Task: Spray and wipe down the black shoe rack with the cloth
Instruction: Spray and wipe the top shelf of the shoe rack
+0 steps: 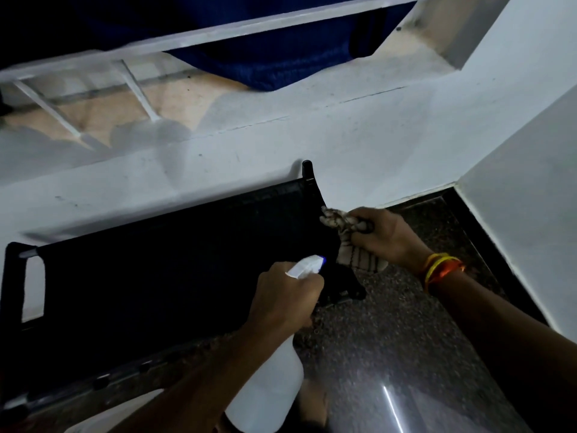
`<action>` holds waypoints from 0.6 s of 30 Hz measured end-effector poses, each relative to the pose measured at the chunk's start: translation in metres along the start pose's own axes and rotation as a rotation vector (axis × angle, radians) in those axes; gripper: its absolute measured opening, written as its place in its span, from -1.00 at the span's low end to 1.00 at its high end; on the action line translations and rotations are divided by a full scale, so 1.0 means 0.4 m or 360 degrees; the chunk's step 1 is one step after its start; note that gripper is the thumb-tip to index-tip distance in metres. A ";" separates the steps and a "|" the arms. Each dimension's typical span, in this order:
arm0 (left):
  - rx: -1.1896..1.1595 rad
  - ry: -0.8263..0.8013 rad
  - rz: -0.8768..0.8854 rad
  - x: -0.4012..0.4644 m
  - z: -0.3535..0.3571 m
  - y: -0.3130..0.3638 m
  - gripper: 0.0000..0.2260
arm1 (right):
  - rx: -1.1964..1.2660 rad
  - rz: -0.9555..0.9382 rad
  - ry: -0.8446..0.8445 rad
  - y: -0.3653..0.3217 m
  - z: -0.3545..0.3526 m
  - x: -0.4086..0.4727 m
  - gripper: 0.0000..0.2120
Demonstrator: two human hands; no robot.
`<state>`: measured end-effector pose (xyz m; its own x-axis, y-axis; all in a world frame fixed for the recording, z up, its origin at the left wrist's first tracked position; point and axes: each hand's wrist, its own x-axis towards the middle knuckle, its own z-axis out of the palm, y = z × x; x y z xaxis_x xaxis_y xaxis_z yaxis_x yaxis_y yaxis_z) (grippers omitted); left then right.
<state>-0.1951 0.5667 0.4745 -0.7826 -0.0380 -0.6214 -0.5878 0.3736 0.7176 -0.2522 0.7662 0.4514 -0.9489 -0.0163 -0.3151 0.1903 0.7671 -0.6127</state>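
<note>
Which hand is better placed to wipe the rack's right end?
Right hand: it already grips the cloth against the shoe rack at that end. Left hand is occupied holding the spray bottle.

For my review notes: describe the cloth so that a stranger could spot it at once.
Find the black shoe rack against the white wall. At its right end the right hand grips the cloth, bunched against the rack's edge. It is off-white with dark stripes, unlike the plain spray bottle.
</note>
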 end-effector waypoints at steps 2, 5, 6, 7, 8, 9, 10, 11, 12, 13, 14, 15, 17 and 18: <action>-0.0064 0.0031 0.0015 0.007 -0.017 0.003 -0.81 | -0.0090 -0.0184 -0.0003 -0.004 0.037 -0.021 -0.61; -0.0112 0.0094 0.0011 0.017 -0.047 0.019 -0.76 | -0.0206 -0.0248 0.0153 -0.009 0.084 -0.023 -0.50; -0.0114 0.0111 0.0007 0.022 -0.058 0.025 -0.77 | -0.0255 -0.0249 0.0240 -0.016 0.096 -0.014 -0.51; -0.0120 0.0131 0.0010 0.026 -0.069 0.031 -0.77 | -0.0293 -0.0251 0.0306 -0.022 0.107 0.001 -0.53; -0.0132 0.0157 0.0015 0.032 -0.080 0.037 -0.76 | -0.0331 -0.0245 0.0347 -0.030 0.113 0.020 -0.53; -0.0145 0.0186 0.0017 0.040 -0.091 0.039 -0.75 | -0.0363 -0.0235 0.0364 -0.037 0.118 0.044 -0.54; -0.0158 0.0204 0.0014 0.047 -0.100 0.039 -0.75 | -0.0395 -0.0223 0.0376 -0.043 0.119 0.071 -0.56; -0.0180 0.0221 0.0006 0.054 -0.107 0.039 -0.73 | -0.0423 -0.0214 0.0383 -0.050 0.119 0.099 -0.56; -0.0213 0.0236 -0.0004 0.060 -0.114 0.039 -0.71 | -0.0442 -0.0204 0.0390 -0.057 0.118 0.129 -0.57; -0.0249 0.0246 -0.0019 0.065 -0.120 0.039 -0.67 | -0.0446 -0.0199 0.0411 -0.066 0.116 0.156 -0.58; -0.0285 0.0259 -0.0032 0.068 -0.126 0.037 -0.62 | -0.0440 -0.0195 0.0428 -0.075 0.115 0.184 -0.59; -0.0316 0.0264 -0.0035 0.071 -0.131 0.033 -0.61 | -0.0430 -0.0189 0.0440 -0.082 0.113 0.208 -0.59; -0.0356 0.0272 -0.0046 0.072 -0.141 0.022 -0.66 | -0.0417 -0.0169 0.0444 -0.095 0.110 0.249 -0.59; -0.0375 0.0277 -0.0065 0.072 -0.145 0.016 -0.67 | -0.0419 -0.0163 0.0440 -0.098 0.107 0.263 -0.58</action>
<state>-0.2335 0.5144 0.4794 -0.7688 -0.2145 -0.6024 -0.6349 0.1438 0.7591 -0.3486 0.7069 0.4114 -0.9985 0.0444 -0.0331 0.0541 0.9093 -0.4127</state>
